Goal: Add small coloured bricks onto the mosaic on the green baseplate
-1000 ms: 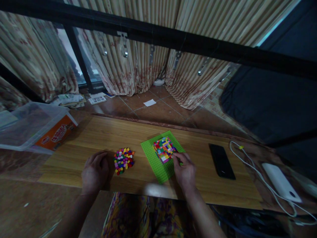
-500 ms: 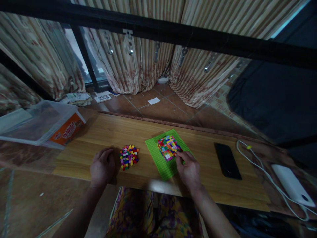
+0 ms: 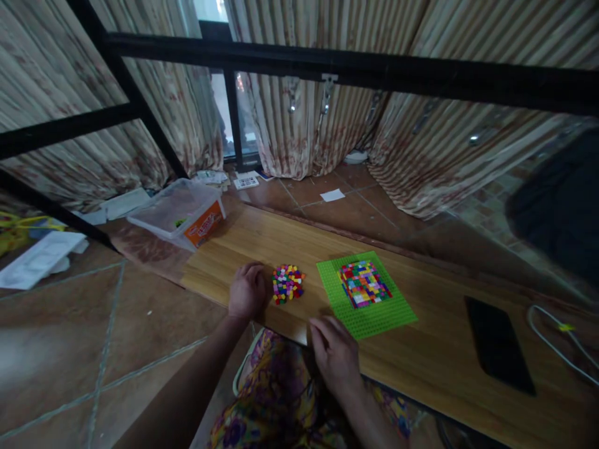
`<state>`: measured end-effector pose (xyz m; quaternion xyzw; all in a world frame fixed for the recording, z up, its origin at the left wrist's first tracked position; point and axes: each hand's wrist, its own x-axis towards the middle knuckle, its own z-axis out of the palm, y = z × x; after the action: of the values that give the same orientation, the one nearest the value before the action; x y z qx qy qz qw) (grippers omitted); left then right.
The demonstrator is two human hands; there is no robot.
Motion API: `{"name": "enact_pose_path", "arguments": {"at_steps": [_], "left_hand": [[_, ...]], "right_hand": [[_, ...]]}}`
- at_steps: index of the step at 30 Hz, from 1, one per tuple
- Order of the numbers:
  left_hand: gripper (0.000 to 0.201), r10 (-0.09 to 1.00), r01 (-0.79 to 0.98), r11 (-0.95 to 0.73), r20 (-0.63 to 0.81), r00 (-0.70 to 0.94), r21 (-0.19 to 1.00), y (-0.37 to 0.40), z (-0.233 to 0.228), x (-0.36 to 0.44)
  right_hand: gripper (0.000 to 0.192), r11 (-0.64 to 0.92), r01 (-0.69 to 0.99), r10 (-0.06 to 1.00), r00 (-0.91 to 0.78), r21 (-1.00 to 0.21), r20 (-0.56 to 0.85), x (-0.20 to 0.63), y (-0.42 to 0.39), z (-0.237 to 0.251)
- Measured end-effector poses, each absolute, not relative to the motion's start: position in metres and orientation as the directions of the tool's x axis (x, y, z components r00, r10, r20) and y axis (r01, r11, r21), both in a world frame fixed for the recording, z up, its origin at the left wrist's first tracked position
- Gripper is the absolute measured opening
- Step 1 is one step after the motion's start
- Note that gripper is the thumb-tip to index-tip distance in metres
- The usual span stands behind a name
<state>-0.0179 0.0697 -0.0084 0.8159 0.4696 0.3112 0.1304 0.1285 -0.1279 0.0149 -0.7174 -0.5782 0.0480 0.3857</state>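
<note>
Left hand: the left hand (image 3: 247, 292) rested palm down on the wooden table (image 3: 440, 349), fingers loosely curled, and held nothing that could be seen.
Brick pile: a small heap of loose coloured bricks (image 3: 287, 284) lay just to the right of the left hand's fingertips, almost touching them; whether they met could not be told.
Right hand: the right hand (image 3: 334, 350) lay at the near edge of the table, fingers bent and spread a little, with nothing visibly in its grasp.
Baseplate: the green baseplate (image 3: 369, 315) lay flat just beyond and to the right of the right hand, its near corner close to the fingertips; contact could not be made out.
Built patch: a square mosaic of coloured bricks (image 3: 364, 284) sat on the far half of the baseplate, well clear of both hands.
Phone: a dark phone (image 3: 498, 344) lay flat far to the right of the right hand.
Cable: a white cable (image 3: 556, 340) curled beyond the phone.
Box: a clear plastic box (image 3: 180, 212) stood at the far left corner of the table, well away from the left hand.
Lap: patterned cloth (image 3: 276, 399) showed below the table edge between the forearms.
</note>
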Motion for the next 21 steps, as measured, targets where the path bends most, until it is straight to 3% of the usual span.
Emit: {"name": "enact_pose_path", "arguments": {"at_steps": [7, 12, 16, 21], "left_hand": [[0.026, 0.854, 0.681, -0.515, 0.375, 0.360, 0.521, 0.067, -0.008, -0.018], [0.026, 0.861, 0.684, -0.505, 0.365, 0.354, 0.527, 0.066, -0.006, -0.018], [0.026, 0.859, 0.670, -0.509, 0.369, 0.354, 0.541, 0.066, -0.006, -0.018], [0.025, 0.854, 0.657, -0.518, 0.377, 0.359, 0.547, 0.067, -0.007, -0.018]], "right_hand": [[0.020, -0.044, 0.756, 0.926, 0.276, -0.654, 0.257, 0.102, -0.080, 0.013], [0.021, -0.070, 0.734, 0.901, 0.337, -0.675, 0.273, 0.104, -0.069, 0.012], [0.021, -0.150, 0.762, 0.879, 0.394, -0.630, 0.267, 0.119, -0.070, 0.008], [0.019, -0.157, 0.817, 0.912, 0.336, -0.555, 0.236, 0.130, -0.063, 0.007]]}}
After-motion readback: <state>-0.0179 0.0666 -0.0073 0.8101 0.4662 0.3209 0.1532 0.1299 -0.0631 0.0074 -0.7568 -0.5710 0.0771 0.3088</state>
